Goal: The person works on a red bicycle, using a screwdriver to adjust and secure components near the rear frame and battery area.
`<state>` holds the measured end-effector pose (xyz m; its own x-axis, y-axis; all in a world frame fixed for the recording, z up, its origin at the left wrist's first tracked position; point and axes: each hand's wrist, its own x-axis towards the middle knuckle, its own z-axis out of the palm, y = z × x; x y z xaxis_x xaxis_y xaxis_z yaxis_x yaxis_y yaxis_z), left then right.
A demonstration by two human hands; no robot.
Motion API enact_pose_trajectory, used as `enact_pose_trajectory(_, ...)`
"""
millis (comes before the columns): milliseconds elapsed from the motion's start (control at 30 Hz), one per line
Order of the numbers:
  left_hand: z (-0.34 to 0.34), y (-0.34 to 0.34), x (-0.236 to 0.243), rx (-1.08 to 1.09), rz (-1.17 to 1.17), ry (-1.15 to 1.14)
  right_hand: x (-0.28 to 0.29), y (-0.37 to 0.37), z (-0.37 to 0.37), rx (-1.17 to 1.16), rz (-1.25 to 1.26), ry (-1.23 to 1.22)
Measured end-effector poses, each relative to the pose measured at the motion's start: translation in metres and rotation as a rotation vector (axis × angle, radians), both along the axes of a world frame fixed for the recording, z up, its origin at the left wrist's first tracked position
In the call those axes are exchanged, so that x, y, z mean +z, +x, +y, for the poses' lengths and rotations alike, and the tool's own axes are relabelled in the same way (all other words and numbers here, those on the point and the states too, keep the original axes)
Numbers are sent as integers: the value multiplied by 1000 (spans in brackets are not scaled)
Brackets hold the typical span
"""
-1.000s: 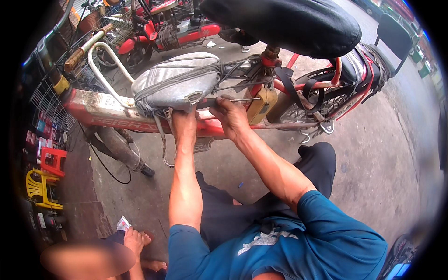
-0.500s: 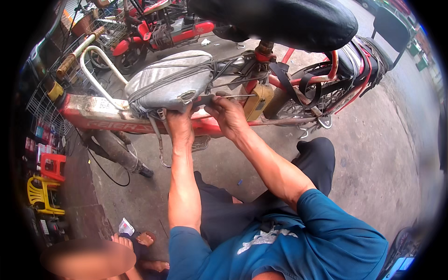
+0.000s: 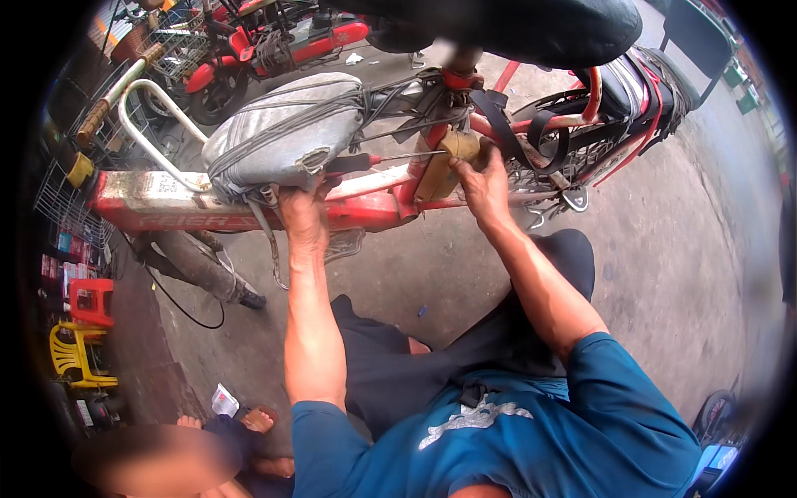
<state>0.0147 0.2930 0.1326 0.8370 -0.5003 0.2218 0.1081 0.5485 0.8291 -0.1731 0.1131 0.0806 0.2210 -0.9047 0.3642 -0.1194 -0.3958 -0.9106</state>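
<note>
A red and white electric bike frame stretches across in front of me. My left hand is closed round the handle end of a screwdriver, below a grey cloth-wrapped seat bound with cords. The screwdriver lies nearly level, its thin shaft pointing right and its tip at a worn yellow box by the seat post. Whether the tip sits in a screw is too small to see. My right hand grips the upper right side of that box with thumb and fingers.
A black saddle overhangs the frame. Black straps hang near the rear wheel. Another red bike stands behind. At left are red and yellow stools; another person sits at lower left.
My right hand has left the screwdriver and moved right onto the yellow box. My left hand stays at the screwdriver's handle. The bike appears slightly further left in view.
</note>
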Motion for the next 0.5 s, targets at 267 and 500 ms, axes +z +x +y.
enact_pose_trajectory(267,1,1,0,137,-172,353,9,2,-2,205,140,48)
enact_pose_trajectory(500,10,0,5,68,-93,378,18,4,3,184,75,196)
